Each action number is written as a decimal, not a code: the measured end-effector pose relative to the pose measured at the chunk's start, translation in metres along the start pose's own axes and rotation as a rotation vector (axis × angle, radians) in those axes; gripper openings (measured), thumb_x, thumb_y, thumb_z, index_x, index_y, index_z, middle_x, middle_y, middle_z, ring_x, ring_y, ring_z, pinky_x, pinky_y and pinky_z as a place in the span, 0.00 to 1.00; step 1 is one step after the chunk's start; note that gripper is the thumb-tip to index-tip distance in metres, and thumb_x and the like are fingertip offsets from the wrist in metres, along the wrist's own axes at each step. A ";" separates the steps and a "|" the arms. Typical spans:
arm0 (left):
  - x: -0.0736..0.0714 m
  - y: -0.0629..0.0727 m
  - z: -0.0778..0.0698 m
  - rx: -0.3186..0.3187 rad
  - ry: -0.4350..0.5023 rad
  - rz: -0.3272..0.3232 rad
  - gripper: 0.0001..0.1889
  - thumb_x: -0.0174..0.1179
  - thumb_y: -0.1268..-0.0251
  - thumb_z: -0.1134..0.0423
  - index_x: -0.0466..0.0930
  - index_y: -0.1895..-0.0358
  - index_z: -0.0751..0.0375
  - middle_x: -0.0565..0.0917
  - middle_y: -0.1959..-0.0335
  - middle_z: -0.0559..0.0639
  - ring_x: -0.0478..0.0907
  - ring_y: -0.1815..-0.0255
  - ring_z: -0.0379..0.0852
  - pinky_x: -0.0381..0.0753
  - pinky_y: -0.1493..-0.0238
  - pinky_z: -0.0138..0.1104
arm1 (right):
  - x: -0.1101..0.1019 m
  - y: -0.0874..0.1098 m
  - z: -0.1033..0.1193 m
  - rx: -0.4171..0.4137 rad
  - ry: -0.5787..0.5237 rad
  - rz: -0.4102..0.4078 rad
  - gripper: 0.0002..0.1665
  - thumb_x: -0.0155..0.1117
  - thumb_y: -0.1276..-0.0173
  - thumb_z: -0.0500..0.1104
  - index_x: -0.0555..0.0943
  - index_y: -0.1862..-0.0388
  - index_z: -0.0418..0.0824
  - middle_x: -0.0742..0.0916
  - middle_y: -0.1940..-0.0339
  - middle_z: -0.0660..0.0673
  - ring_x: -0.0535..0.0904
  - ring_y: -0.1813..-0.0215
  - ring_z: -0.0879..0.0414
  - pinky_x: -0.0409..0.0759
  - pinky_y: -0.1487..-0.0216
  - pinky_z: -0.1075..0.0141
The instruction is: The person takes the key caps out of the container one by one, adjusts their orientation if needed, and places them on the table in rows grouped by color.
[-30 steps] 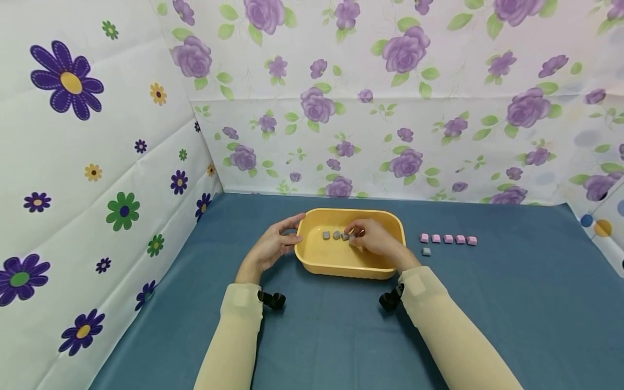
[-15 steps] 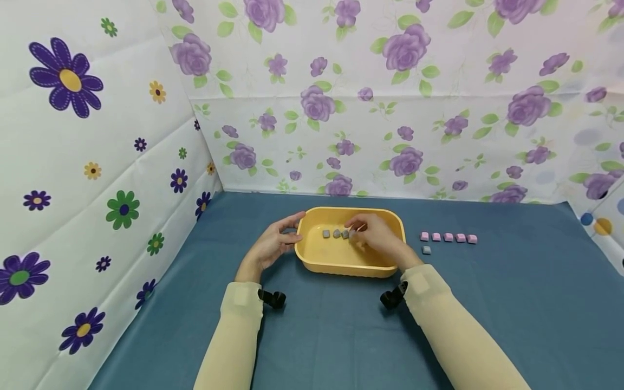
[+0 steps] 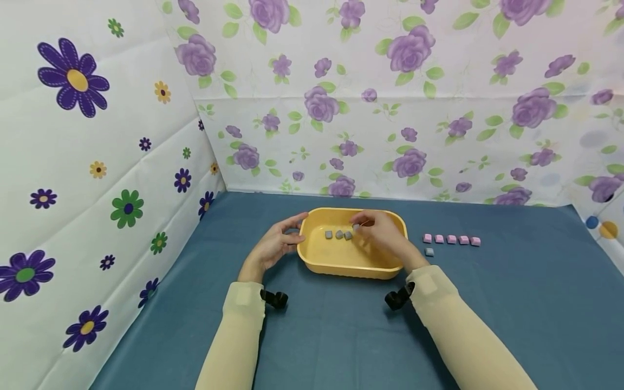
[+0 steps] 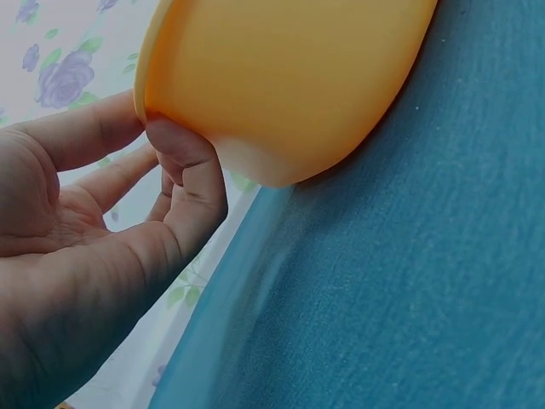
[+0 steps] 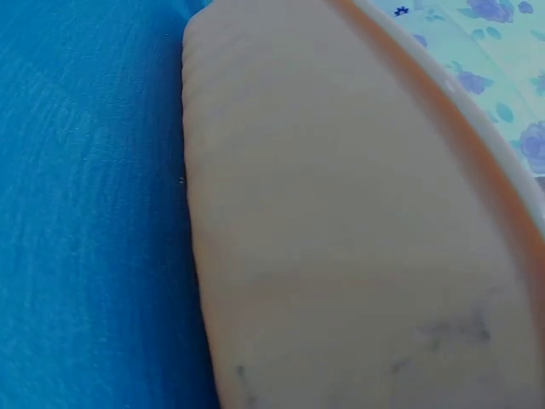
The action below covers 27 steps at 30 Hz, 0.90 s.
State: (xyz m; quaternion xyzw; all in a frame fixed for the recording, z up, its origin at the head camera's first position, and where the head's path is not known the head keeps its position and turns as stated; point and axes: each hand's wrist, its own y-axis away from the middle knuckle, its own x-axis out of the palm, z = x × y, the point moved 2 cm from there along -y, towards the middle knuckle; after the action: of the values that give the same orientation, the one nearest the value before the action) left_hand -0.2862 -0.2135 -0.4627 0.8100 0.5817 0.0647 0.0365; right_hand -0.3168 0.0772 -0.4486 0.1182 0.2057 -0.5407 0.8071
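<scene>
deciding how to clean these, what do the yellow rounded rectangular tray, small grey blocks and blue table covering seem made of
Yellow rounded rectangular tray: probably plastic; smooth, soft sheen, seamless curves.
Small grey blocks: dull, no highlights; perhaps wood or plastic, too small to tell.
Blue table covering: likely woven fabric, matte, with fine grain in the left wrist view.

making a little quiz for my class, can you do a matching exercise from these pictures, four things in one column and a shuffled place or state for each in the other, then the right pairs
Things
1. left hand
2. right hand
3. pink blocks
4. grey block outside the yellow tray

Places and states
a. five in a row on the blue cloth
b. pinches the rim of the yellow tray
c. alone, just on the person's side of the row's left end
d. pinches a small grey block over the tray

Right pairs
1-b, 2-d, 3-a, 4-c
</scene>
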 end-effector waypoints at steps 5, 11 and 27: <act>0.001 -0.001 -0.001 -0.004 -0.006 -0.002 0.34 0.58 0.24 0.75 0.64 0.19 0.49 0.66 0.40 0.62 0.75 0.56 0.51 0.81 0.61 0.34 | -0.008 0.002 0.007 -0.013 -0.051 0.025 0.17 0.62 0.22 0.34 0.82 0.38 0.29 0.84 0.44 0.33 0.82 0.46 0.38 0.82 0.46 0.43; 0.000 0.000 -0.001 -0.005 -0.010 -0.003 0.34 0.58 0.24 0.74 0.65 0.19 0.49 0.67 0.42 0.60 0.75 0.57 0.50 0.79 0.60 0.35 | -0.027 0.006 0.016 -0.055 -0.034 0.030 0.17 0.62 0.22 0.35 0.82 0.38 0.32 0.85 0.41 0.34 0.81 0.43 0.41 0.80 0.43 0.40; 0.000 0.000 0.000 -0.003 -0.010 -0.002 0.35 0.59 0.24 0.74 0.65 0.19 0.48 0.67 0.42 0.58 0.77 0.58 0.47 0.81 0.61 0.33 | -0.075 0.023 0.013 -0.036 0.065 -0.003 0.16 0.64 0.22 0.39 0.84 0.39 0.38 0.85 0.42 0.36 0.80 0.43 0.42 0.80 0.42 0.46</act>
State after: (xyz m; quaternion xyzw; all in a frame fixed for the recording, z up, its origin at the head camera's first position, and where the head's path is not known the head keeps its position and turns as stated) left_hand -0.2861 -0.2132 -0.4625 0.8097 0.5822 0.0617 0.0409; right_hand -0.3176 0.1420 -0.4033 0.1209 0.2416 -0.5341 0.8011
